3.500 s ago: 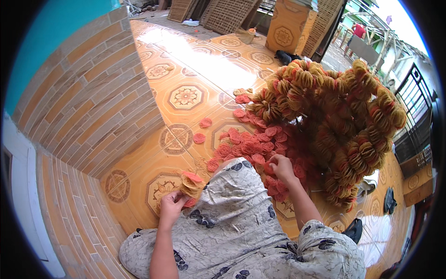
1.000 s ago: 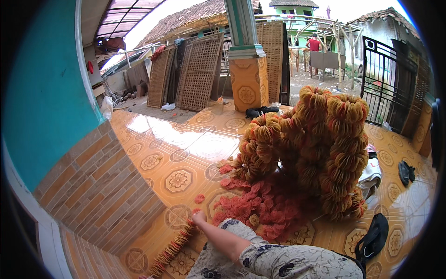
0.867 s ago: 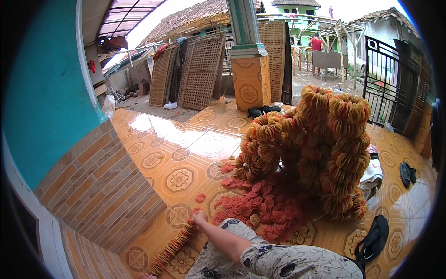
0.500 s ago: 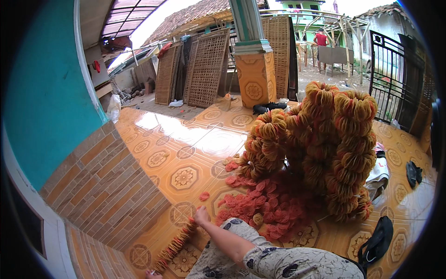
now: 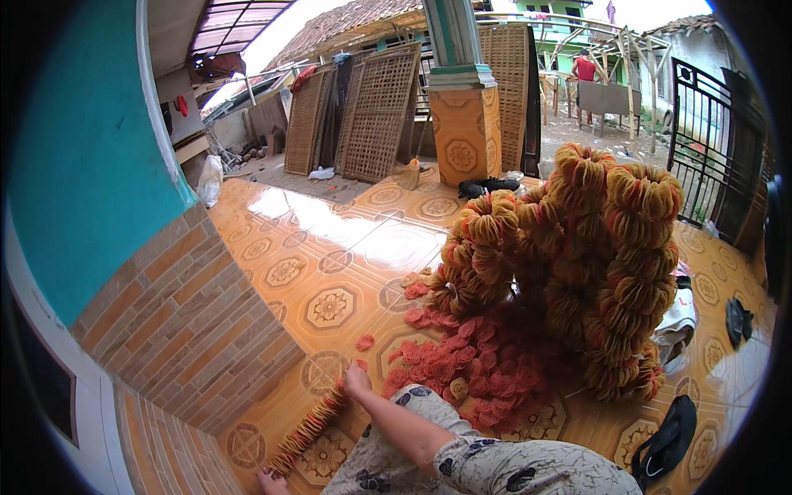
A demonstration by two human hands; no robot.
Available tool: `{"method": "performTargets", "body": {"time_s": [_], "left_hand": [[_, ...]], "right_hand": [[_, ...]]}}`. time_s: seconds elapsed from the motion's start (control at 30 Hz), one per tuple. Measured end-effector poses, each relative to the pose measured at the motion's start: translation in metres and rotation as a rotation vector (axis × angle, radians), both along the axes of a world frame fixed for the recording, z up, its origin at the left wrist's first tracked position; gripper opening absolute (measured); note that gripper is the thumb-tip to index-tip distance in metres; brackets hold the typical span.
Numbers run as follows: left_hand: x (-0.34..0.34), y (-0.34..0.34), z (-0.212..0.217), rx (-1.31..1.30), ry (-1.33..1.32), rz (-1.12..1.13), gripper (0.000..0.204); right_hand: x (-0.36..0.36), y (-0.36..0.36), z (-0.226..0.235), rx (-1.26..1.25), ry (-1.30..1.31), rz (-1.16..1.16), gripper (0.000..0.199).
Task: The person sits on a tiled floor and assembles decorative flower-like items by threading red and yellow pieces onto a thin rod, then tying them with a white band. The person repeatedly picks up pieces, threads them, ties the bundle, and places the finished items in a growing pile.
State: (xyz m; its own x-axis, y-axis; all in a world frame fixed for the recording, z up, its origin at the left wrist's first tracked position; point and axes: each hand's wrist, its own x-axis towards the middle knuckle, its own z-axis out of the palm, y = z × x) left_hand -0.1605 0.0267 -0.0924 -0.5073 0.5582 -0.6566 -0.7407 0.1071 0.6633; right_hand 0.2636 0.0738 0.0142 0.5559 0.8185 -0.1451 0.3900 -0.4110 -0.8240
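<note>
A long string of thin round discs (image 5: 309, 429), mostly yellow-brown with red ones among them, lies slantwise along the tiled floor in front of me. They look like raw lacy crackers. My right hand (image 5: 356, 381) is closed at its far end, and a red disc (image 5: 361, 364) shows at the fingertips. At the near end, by the lower edge, my left hand (image 5: 271, 480) pinches the string; part of this hand is cut off. Just beyond my right hand a single red disc (image 5: 365, 342) lies flat. A loose heap of red discs (image 5: 466, 363) spreads beside my patterned-cloth leg (image 5: 528, 470).
Tall stacked bundles of strung yellow and red discs (image 5: 635, 272) stand behind the heap. A black sandal (image 5: 667, 437) lies at the right. Brick-patterned wall (image 5: 190, 322) bounds the left. Beyond the pillar (image 5: 462, 136) lean woven racks (image 5: 379, 111); a person in red (image 5: 584, 70) stands far off.
A red disc now shows at my right fingertips. My left hand has come slightly further into view at the near end. The whole scene has shifted a little to the right.
</note>
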Motion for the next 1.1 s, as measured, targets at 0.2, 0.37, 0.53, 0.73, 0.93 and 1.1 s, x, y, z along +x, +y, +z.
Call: {"method": "performTargets", "body": {"time_s": [0.2, 0.37, 0.53, 0.73, 0.93, 1.1], "left_hand": [[-0.011, -0.002, -0.008, 0.016, -0.015, 0.038, 0.038], [-0.008, -0.008, -0.012, 0.068, -0.044, 0.165, 0.038], [0.006, -0.017, -0.007, 0.063, -0.054, 0.187, 0.036], [0.006, -0.023, -0.003, 0.099, 0.013, 0.090, 0.036], [0.004, -0.020, -0.021, 0.255, -0.046, 0.242, 0.020], [0.013, -0.031, -0.008, 0.208, 0.144, 0.340, 0.024]], "right_hand": [[0.002, 0.006, -0.007, -0.003, 0.054, -0.035, 0.028], [0.007, 0.007, -0.020, 0.063, 0.156, 0.061, 0.030], [0.001, 0.008, -0.013, -0.033, -0.028, 0.012, 0.032], [0.005, 0.009, -0.015, 0.124, 0.100, -0.007, 0.029], [0.002, 0.017, -0.020, 0.315, 0.212, 0.208, 0.010], [0.001, 0.030, -0.017, 0.263, 0.538, 0.397, 0.014]]}}
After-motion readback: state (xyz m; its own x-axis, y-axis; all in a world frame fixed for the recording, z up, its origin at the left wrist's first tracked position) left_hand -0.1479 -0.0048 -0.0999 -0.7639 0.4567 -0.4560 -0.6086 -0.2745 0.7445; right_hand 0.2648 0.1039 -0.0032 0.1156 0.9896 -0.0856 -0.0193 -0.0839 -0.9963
